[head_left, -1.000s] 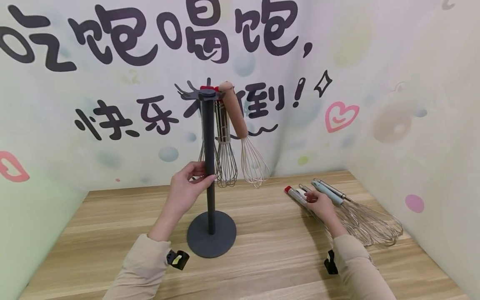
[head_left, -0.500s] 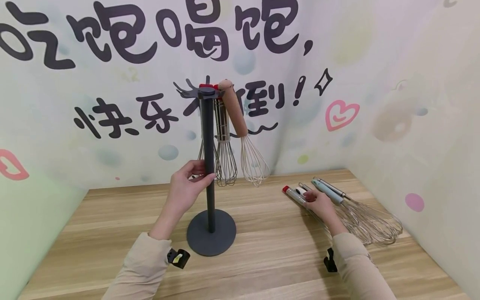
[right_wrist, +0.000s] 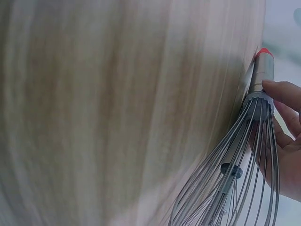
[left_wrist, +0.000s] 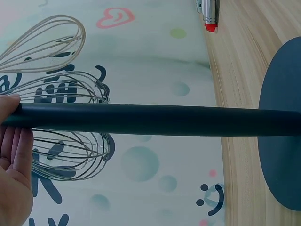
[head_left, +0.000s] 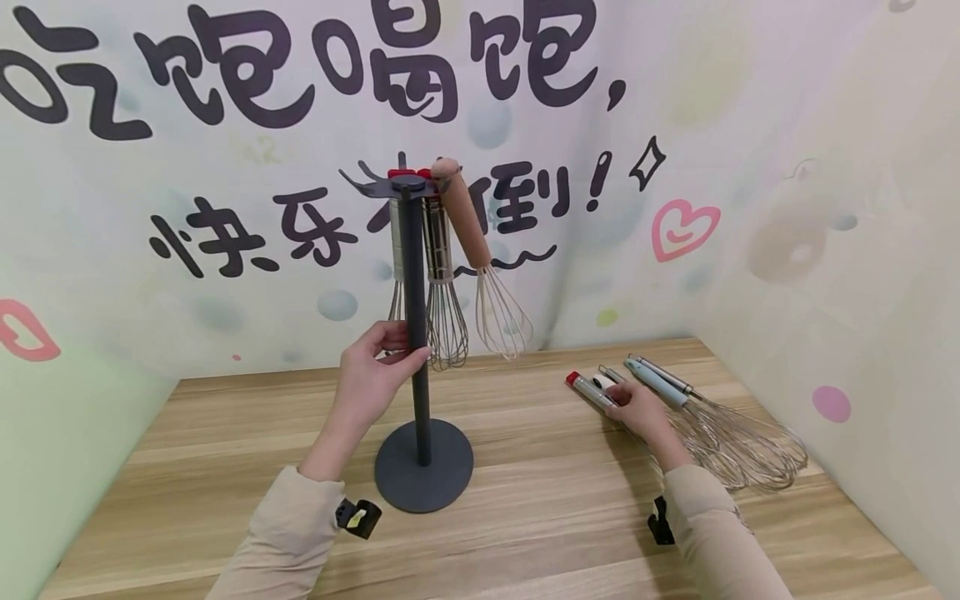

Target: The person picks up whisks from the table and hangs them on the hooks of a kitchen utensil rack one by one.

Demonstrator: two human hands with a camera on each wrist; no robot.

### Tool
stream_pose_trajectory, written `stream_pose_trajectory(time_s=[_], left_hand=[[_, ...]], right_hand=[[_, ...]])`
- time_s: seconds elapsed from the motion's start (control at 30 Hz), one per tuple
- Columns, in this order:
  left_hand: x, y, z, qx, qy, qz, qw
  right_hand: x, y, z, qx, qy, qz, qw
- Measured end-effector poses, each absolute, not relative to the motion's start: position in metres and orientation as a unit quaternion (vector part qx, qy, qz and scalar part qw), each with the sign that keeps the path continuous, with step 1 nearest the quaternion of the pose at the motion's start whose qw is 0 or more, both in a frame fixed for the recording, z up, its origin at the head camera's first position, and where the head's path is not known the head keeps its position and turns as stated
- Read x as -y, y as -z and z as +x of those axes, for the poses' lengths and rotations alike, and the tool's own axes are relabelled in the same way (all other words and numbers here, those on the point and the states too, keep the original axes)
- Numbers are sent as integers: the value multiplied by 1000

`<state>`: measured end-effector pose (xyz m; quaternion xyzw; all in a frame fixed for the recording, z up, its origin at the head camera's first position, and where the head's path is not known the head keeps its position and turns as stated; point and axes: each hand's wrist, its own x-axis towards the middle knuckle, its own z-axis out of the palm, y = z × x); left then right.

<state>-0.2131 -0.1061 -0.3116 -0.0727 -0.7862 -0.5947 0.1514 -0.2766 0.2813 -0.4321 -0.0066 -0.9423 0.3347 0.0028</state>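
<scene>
My left hand (head_left: 371, 371) holds the upright pole (left_wrist: 141, 119) of a dark grey rotating rack, thumb in front and fingers behind. From the rack's hooked top (head_left: 407, 185) hang a wooden-handled whisk (head_left: 468, 221) with pale wires and two metal whisks with red tips, one (head_left: 437, 242) to the right of the pole and one (head_left: 397, 242) partly behind it. On the right, my right hand (head_left: 645, 415) grips the handle of a red-tipped metal whisk (right_wrist: 261, 75) lying on the table. Its thumb lies on the handle near the wires, and the other fingers are partly hidden.
Beside my right hand lie more whisks, among them one with a light blue handle (head_left: 654, 382) and one with a metal handle (head_left: 660, 372). The rack's round base (head_left: 446, 487) stands on the wooden table (head_left: 540, 500). A printed cloth wall (head_left: 600, 275) rises behind.
The rack's top and the hanging whisks have shifted slightly left, the pole leaning a little, while its base stays in place. Both hands look nearly still.
</scene>
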Motion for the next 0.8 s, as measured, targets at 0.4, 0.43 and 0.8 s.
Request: stream_pose_trajectory(time_s=[0.4, 0.43, 0.8], left_hand=[[105, 315, -214, 780, 601, -59, 167], [105, 315, -214, 780, 600, -58, 169], [102, 317, -213, 780, 597, -53, 182]], right_hand=[[-280, 432, -277, 943, -333, -5, -2], [-280, 432, -277, 943, -332, -5, -2], [-278, 429, -276, 944, -328, -15, -11]])
